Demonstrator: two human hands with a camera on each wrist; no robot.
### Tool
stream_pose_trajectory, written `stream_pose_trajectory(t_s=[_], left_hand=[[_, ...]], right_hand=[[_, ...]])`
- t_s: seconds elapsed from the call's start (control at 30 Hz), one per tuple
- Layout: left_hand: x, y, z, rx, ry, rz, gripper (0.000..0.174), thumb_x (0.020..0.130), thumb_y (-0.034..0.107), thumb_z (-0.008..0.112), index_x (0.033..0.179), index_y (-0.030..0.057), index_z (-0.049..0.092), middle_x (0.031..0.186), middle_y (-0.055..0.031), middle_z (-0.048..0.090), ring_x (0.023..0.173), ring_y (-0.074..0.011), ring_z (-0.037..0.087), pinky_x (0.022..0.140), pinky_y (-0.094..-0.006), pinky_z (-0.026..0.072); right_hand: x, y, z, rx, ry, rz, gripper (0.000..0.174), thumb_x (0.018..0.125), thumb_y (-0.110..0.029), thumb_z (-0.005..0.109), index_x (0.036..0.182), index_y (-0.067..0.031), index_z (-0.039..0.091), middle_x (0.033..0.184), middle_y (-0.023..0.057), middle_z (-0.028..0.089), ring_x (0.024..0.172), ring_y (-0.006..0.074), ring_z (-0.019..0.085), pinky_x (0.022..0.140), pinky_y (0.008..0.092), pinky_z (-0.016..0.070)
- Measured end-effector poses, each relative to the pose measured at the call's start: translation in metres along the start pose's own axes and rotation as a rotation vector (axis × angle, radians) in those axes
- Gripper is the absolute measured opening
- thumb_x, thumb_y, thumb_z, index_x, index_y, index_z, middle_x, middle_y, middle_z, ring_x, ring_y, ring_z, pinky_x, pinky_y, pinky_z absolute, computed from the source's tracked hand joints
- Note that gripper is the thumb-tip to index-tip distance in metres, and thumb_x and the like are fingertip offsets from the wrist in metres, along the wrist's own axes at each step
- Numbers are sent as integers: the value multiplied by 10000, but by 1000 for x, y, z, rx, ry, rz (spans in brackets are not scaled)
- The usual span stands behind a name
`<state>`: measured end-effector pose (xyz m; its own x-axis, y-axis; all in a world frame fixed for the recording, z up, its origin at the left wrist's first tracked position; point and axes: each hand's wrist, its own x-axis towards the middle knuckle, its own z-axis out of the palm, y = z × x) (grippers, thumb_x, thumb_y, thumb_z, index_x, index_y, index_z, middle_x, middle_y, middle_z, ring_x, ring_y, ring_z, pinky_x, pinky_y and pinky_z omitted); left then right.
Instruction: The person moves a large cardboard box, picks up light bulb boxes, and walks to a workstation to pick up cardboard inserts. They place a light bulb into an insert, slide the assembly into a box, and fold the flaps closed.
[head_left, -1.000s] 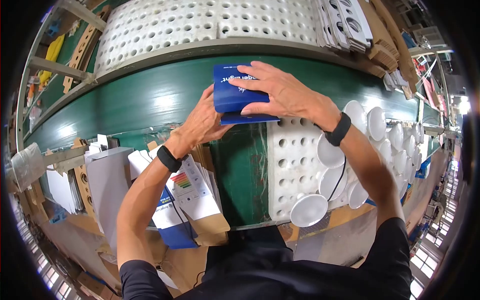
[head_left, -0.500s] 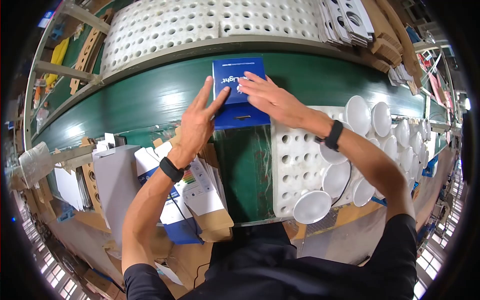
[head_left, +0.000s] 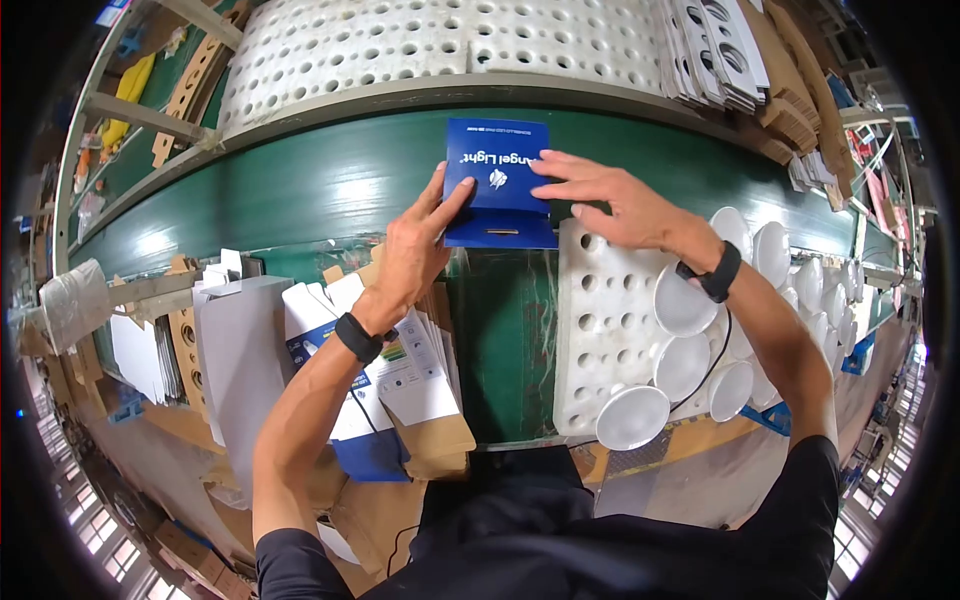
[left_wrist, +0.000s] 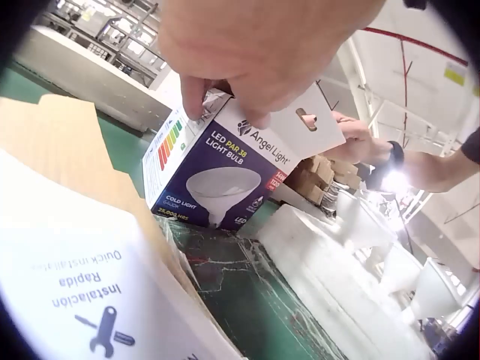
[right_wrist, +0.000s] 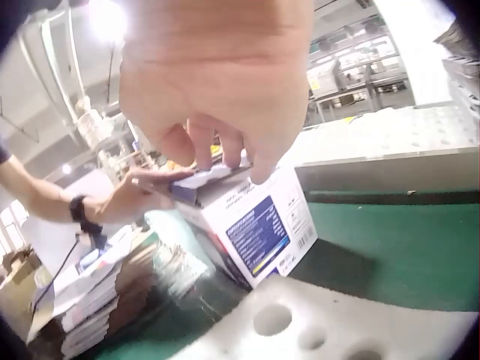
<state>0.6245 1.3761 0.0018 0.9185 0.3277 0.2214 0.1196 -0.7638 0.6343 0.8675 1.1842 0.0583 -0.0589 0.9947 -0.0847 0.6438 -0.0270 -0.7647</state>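
A blue and white light bulb box stands on the green conveyor belt, its blue Angel Light panel uppermost in the head view. A flap with a hanger slot sticks out on the side toward me. My left hand touches the box's left edge, index finger and thumb spread and fairly straight. At the right edge, my right hand has its fingers extended, tips at the top panel. The left wrist view shows the box's printed front with a bulb picture; the specification side appears in the right wrist view.
White reflector bulbs stand in a holed white foam tray at right. Flat printed cartons are stacked at near left, beside a grey-white box. Beyond the belt's rail lies more holed foam, with cardboard inserts at its right.
The top panel has come down level and the slotted flap lies out toward me. My right hand has slid right, off the panel's middle to its edge; the left now stays at the left edge.
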Motion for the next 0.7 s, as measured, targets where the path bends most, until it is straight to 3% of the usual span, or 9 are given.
stream_pose_trajectory(t_s=[0.07, 0.13, 0.17, 0.33, 0.43, 0.5, 0.6, 0.7], left_hand=[[0, 2, 0, -7, 3, -15, 868, 681, -147, 693, 1446, 227, 520, 1527, -207, 424, 1129, -396, 648, 889, -438, 587], [4, 3, 4, -21, 8, -15, 892, 677, -146, 710, 1456, 240, 510, 1528, -179, 436, 1162, -390, 637, 917, -437, 585], [3, 3, 6, -4, 23, 27, 871, 686, -154, 683, 1456, 213, 507, 1515, -208, 439, 1116, -401, 651, 881, -438, 587], [-4, 2, 2, -38, 7, 20, 895, 696, -151, 667, 1498, 175, 440, 1497, -242, 444, 1042, -421, 666, 833, -445, 585], [-2, 0, 2, -11, -44, -13, 929, 699, -136, 674, 1527, 170, 385, 1493, -244, 447, 1054, -431, 653, 831, -452, 583], [-3, -2, 3, 174, -88, 56, 916, 718, -118, 676, 1531, 184, 382, 1487, -241, 455, 1086, -433, 640, 836, -456, 583], [2, -6, -8, 165, -173, 59, 867, 770, -83, 679, 1535, 189, 377, 1485, -238, 457, 1111, -438, 631, 855, -450, 581], [-4, 0, -9, 103, -133, 38, 771, 814, -46, 683, 1509, 168, 425, 1461, -225, 492, 1119, -419, 635, 878, -432, 577]], right_hand=[[9, -1, 3, -91, 54, -2, 433, 878, -273, 714, 1276, -107, 672, 1466, 174, 514, 1433, 493, 312, 1191, 507, 286], [30, -4, 15, -339, 228, -36, 553, 836, -351, 748, 1334, -138, 638, 1495, 187, 476, 1432, 483, 314, 1179, 520, 291], [41, 3, 21, -438, 251, -72, 648, 789, -402, 782, 1371, -176, 609, 1521, 179, 440, 1412, 477, 330, 1165, 546, 301], [50, 10, 33, -500, 237, -116, 645, 790, -418, 780, 1387, -254, 597, 1525, 160, 428, 1368, 473, 362, 1143, 566, 323], [46, 13, 34, -492, 260, -174, 553, 860, -400, 735, 1385, -288, 604, 1544, 117, 420, 1411, 477, 309, 1160, 567, 296], [44, 18, 40, -441, 260, -156, 500, 892, -374, 709, 1372, -266, 618, 1552, 107, 417, 1438, 465, 278, 1167, 569, 281], [38, 17, 36, -351, 246, -101, 401, 944, -317, 661, 1331, -211, 653, 1561, 97, 417, 1475, 434, 247, 1181, 565, 255], [16, 2, 23, -310, 177, -81, 338, 969, -270, 630, 1281, -154, 685, 1543, 102, 446, 1482, 400, 267, 1188, 549, 250]])
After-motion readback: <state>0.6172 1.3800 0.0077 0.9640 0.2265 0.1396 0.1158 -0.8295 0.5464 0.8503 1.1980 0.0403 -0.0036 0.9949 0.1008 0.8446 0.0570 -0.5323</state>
